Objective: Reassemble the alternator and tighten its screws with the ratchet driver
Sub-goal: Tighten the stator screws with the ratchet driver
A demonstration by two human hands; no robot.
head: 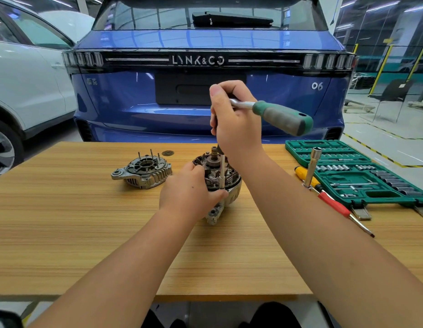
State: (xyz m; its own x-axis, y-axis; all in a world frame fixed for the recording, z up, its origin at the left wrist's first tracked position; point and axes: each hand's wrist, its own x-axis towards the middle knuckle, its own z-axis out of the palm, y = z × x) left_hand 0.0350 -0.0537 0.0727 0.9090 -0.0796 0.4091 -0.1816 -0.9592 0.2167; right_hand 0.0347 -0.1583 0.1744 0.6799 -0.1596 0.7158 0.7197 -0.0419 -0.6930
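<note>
A: Logging bench layout, largest first. Blue car [205, 91] fills the background beyond the wooden table [87, 233]. Green socket case [362, 176] lies open at the table's right end, with a red-and-yellow screwdriver [324, 195] just beside it and a loose extension bar [312, 166] standing upright against its near edge.

B: And the work piece?

A: Alternator body [220, 181] sits mid-table, windings and shaft facing up. Its end cover [144, 171] lies apart to the left, studs pointing up, so the housing is not yet closed.

B: Hands?

A: Left hand [189, 192] is curled around the near side of the alternator body, steadying it. Right hand [234, 121] grips the head end of the ratchet driver [276, 114], fingers wrapped round the metal neck; the green handle juts out to the right, free. A long extension [221, 171] drops from the head to a fastener at the body's near rim. The fastener itself is too small to make out.

B: Judgement on the step?

A: Likely running a screw down by fingers at the head, before leverage is wanted. To do it well: keep the extension plumb over the screw so the socket does not cam off; keep the left hand braced so the body cannot rock on its mounting ear; move to the handle only for final snugging. Risk: the tall extension tilts easily.
</note>
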